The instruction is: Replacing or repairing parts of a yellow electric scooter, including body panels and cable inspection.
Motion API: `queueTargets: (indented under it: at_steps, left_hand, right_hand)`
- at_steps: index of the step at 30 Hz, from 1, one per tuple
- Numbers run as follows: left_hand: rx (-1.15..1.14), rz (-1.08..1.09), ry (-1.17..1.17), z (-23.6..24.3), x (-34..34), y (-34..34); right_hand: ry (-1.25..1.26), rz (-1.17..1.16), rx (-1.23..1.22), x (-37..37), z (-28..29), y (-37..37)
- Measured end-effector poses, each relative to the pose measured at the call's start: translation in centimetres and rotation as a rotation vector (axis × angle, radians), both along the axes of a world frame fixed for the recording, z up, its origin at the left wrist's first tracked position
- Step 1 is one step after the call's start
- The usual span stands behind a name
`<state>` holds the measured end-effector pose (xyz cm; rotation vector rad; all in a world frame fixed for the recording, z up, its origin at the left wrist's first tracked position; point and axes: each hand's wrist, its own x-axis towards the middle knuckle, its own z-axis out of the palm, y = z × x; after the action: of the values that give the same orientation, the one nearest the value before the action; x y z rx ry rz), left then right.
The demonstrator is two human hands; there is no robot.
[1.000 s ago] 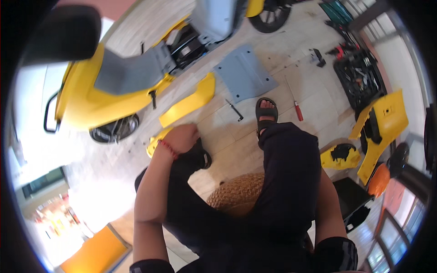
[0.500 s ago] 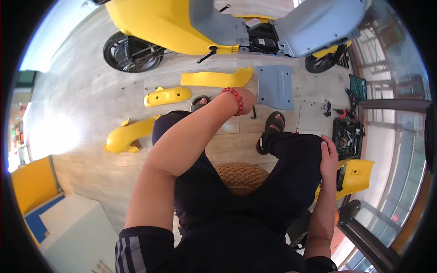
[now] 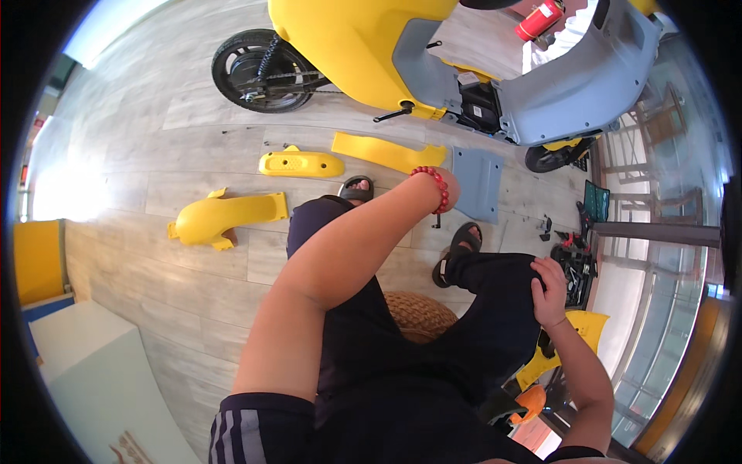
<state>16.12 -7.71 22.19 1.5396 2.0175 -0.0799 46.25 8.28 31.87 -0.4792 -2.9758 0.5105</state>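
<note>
My left hand [image 3: 447, 187], behind a red bead bracelet [image 3: 433, 173], reaches forward over the floor beside a grey panel [image 3: 479, 185], just below a long yellow strip panel [image 3: 382, 153]; its fingers are hidden by the wrist. My right hand [image 3: 547, 294] rests on my right knee, fingers apart and holding nothing. Farther left lie a yellow plate [image 3: 301, 164] and a curved yellow fender-like part [image 3: 220, 220]. Across the top stands a yellow and grey scooter [image 3: 352, 46] with its middle opened up.
A woven seat [image 3: 417, 317] shows between my legs. Right: black toolbox [image 3: 573, 282], green case [image 3: 597, 199], yellow body panel [image 3: 586, 329], glass partition. A red fire extinguisher [image 3: 539, 21] stands behind the scooter. A pale board [image 3: 93, 363] is at the lower left.
The view has turned and shifted. My left arm has swung forward and rightward from its lower position a second ago. My right hand has risen onto the knee.
</note>
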Motion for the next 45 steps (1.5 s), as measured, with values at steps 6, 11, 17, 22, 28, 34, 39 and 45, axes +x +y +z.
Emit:
queueTargets:
  at_steps: [6, 11, 17, 22, 28, 34, 39, 45]
  left_hand:
    - [-0.016, -0.025, -0.091, 1.8, 0.2, 0.6]
    - [-0.024, 0.016, -0.078, 1.3, 0.1, 0.7]
    - [-0.055, 0.000, -0.082, 0.9, 0.2, 1.6]
    - [-0.066, -0.019, -0.067, 0.6, 0.3, 1.9]
    - [-0.111, -0.033, -0.076, 0.6, 0.2, 2.0]
    - [-0.086, -0.027, -0.088, 1.9, 0.0, 1.4]
    - [-0.072, -0.026, -0.071, 2.0, 0.0, 1.3]
    - [-0.125, -0.037, -0.076, 1.2, 0.1, 1.8]
  right_hand:
    - [-0.075, 0.364, -0.008, -1.1, 1.2, 0.9]
    - [-0.048, 0.373, 0.039, -1.1, 1.2, 0.8]
    - [-0.034, 0.368, 0.030, -0.8, 1.0, 1.0]
    - [-0.041, 0.370, 0.028, -0.7, 0.9, 1.0]
    - [-0.065, 0.362, 0.035, -0.7, 1.0, 1.0]
    - [-0.039, 0.375, 0.053, -0.8, 0.9, 1.0]
    - [-0.040, 0.354, 0.036, -0.7, 0.9, 1.1]
    - [-0.035, 0.340, 0.053, -0.4, 0.9, 1.2]
